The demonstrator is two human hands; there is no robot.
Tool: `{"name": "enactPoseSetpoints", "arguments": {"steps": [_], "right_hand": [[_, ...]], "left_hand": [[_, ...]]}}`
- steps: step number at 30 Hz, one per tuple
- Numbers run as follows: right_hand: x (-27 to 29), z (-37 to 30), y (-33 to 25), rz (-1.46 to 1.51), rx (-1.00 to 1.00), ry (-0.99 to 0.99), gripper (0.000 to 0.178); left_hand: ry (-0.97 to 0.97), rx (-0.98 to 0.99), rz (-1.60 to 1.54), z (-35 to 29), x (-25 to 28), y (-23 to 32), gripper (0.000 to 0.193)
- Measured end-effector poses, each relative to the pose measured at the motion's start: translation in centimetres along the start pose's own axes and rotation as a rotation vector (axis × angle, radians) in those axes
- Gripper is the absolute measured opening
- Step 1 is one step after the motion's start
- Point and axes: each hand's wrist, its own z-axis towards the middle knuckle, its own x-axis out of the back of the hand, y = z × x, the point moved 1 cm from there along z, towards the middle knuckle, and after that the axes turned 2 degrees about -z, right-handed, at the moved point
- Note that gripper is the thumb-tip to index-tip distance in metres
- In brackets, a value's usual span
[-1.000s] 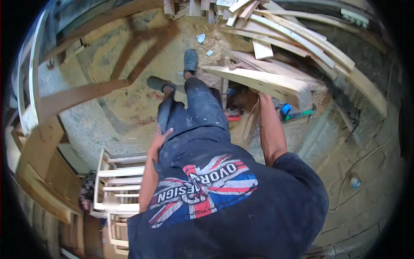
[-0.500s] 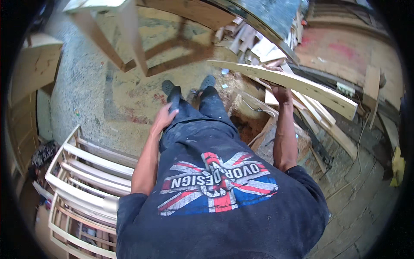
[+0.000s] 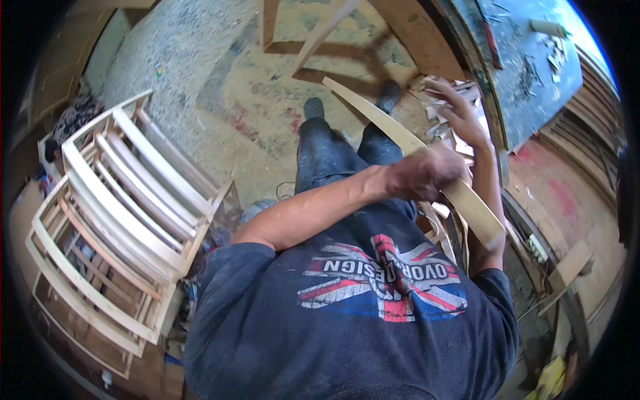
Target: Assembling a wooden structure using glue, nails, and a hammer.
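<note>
A pale, slightly curved wooden board [image 3: 380, 120] slants in front of my body, its far tip near my feet and its near end by my right forearm. My left hand [image 3: 430, 172] is closed around it near the middle, blurred by motion; its fingers are partly hidden. Beyond the board, my right hand [image 3: 460, 115] is raised with its fingers apart and nothing in them. That hand is close to the edge of the workbench and above a pile of wood offcuts [image 3: 432, 120].
A slatted wooden frame [image 3: 113, 220] stands on the left. On the blue-grey workbench [image 3: 520, 113] lie a red tool [image 3: 492, 45], a tube [image 3: 549, 28] and small metal pieces. Wooden legs of a structure [image 3: 323, 40] rise ahead. A yellow bag [image 3: 551, 381] is at lower right.
The board has passed from my right hand to my left, which has reached across my body. My right hand has let go and risen toward the bench. The view has turned right.
</note>
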Motion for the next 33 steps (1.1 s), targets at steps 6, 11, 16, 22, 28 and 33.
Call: {"name": "enactPoseSetpoints", "arguments": {"steps": [6, 11, 16, 22, 28, 33], "right_hand": [[12.2, -0.2, 2.7, -0.195, -0.12, 0.065, 0.039], [24.6, 1.9, -0.8, -0.67, 0.121, 0.236, 0.038], [32.9, 6.0, -3.6, -1.726, 0.382, 0.397, 0.051], [39.6, 12.9, -0.6, -1.903, -0.095, -0.04, 0.081], [43.6, 15.7, 3.9, -1.845, -0.367, -0.319, 0.062], [46.9, 15.0, 7.6, -2.002, 0.026, -0.025, 0.026]], "left_hand": [[0.498, 0.199, 0.484, -5.4, 2.6, -7.2, 0.042], [0.645, 0.395, 0.595, -9.9, 1.4, -5.3, 0.053], [0.968, 0.541, 0.397, -9.5, -1.7, -5.0, 0.054], [1.288, 0.502, 0.197, -8.2, -2.3, -5.2, 0.051], [1.477, 0.676, 0.549, -8.9, -0.7, -2.5, 0.046], [1.585, 0.694, 0.585, -9.0, 1.2, -1.0, 0.036]]}}
